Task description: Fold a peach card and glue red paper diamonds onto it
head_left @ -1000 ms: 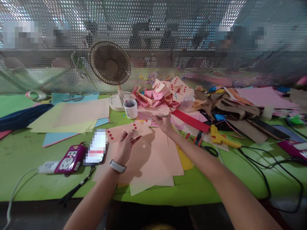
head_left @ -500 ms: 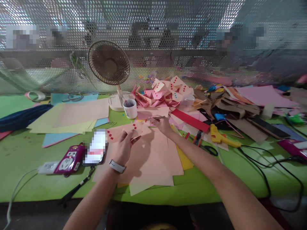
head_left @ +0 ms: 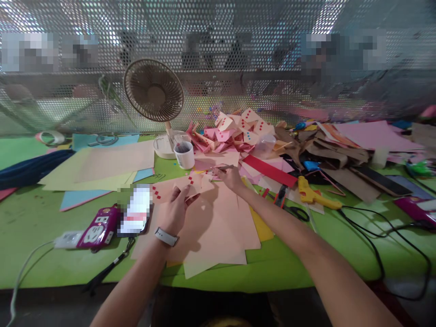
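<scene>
My left hand [head_left: 177,206] is closed on a folded peach paper piece [head_left: 165,187] with small red diamonds at its left end and near my fingers. My right hand [head_left: 230,178] pinches a thin pen-like tool [head_left: 220,167], whose exact kind is too small to make out. Its tip points left, over small red bits by the pink paper behind the held piece. Under both hands lie large peach sheets [head_left: 218,231]. A white cup [head_left: 185,156] with dark contents stands just beyond, left of the tool.
A round fan [head_left: 155,91] stands behind the cup. Folded pink and peach papers [head_left: 235,131] are heaped at the back. To the right lie a red strip [head_left: 270,170], a yellow glue gun [head_left: 315,193] with its cable, and scissors [head_left: 298,212]. A phone [head_left: 136,209] and purple power strip [head_left: 100,227] lie left.
Both hands keep nearly the same place and grip. The tool in my right hand has shifted only very slightly, and the camera view has moved a little.
</scene>
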{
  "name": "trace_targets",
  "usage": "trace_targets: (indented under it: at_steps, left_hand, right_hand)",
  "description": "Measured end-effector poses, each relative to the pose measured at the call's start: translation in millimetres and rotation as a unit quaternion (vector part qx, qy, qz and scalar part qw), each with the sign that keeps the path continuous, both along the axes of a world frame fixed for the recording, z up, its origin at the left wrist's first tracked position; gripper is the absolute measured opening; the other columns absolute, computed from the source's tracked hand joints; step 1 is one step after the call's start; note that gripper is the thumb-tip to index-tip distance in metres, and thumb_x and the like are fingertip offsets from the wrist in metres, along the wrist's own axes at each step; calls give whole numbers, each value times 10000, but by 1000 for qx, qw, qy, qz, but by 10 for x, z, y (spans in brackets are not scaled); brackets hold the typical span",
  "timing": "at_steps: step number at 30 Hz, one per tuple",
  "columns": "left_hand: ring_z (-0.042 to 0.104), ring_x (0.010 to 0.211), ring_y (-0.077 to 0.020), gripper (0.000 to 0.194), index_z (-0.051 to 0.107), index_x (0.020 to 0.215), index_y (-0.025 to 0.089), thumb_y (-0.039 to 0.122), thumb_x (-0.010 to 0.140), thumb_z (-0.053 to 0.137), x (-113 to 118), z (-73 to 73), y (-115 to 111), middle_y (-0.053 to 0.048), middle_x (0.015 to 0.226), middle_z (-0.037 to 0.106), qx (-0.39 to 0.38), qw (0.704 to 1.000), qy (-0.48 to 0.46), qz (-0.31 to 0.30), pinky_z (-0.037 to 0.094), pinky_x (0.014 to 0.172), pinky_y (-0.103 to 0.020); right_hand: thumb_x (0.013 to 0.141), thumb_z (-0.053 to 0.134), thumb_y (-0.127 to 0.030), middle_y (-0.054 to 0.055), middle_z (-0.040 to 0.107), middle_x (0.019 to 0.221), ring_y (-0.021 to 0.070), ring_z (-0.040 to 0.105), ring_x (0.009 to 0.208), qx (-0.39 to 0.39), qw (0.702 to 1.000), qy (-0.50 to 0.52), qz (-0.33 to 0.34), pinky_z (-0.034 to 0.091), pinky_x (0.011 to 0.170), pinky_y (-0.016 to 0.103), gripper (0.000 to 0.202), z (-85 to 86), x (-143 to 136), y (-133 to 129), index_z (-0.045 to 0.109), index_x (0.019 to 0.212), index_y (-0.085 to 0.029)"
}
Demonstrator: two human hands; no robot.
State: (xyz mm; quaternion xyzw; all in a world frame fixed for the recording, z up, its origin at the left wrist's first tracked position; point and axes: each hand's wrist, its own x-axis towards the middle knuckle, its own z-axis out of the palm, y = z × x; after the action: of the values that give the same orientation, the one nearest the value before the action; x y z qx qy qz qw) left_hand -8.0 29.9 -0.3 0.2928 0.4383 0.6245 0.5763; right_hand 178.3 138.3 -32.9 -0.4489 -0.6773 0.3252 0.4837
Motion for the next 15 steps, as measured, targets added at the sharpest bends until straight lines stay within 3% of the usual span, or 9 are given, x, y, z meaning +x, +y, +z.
trace_targets:
  at_steps: [15]
  left_hand:
    - [604,975,-192,294,537,699,182,354,688,775,-21,-28,14,3,862,605,7,1000,-2,-8,526,945,-449]
  right_hand:
    - [838,601,-426,60,749,775,214,712,718,-10,1000,13,-18,564,656,297,264,-1,-21,21,717,829,-189]
